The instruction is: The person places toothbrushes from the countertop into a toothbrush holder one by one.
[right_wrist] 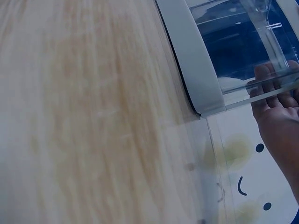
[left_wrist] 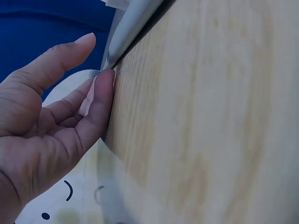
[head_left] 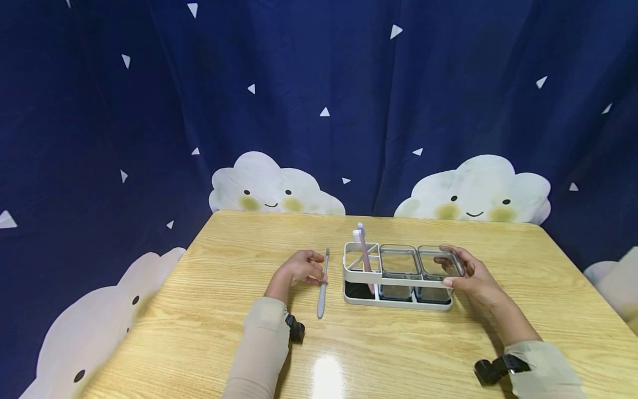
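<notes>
A grey toothbrush (head_left: 322, 299) lies on the table, bristle end away from me. My left hand (head_left: 301, 267) is beside its upper part; in the left wrist view the thumb stands apart from the fingers, and a fingertip is right at the toothbrush handle (left_wrist: 133, 32). To the right stands a white toothbrush holder (head_left: 399, 280) with a pink toothbrush (head_left: 366, 259) leaning in its divided left section. Two clear cups sit in its other slots, a middle cup (head_left: 400, 272) and a right cup (head_left: 427, 271). My right hand (head_left: 476, 280) grips the holder's right end, thumb in front, fingers behind.
The wooden table (head_left: 399, 354) runs back to a dark blue curtain (head_left: 319, 66) printed with clouds and white triangles. Black wrist cameras sit on both forearms, the left camera (head_left: 296, 329) low beside the grey toothbrush.
</notes>
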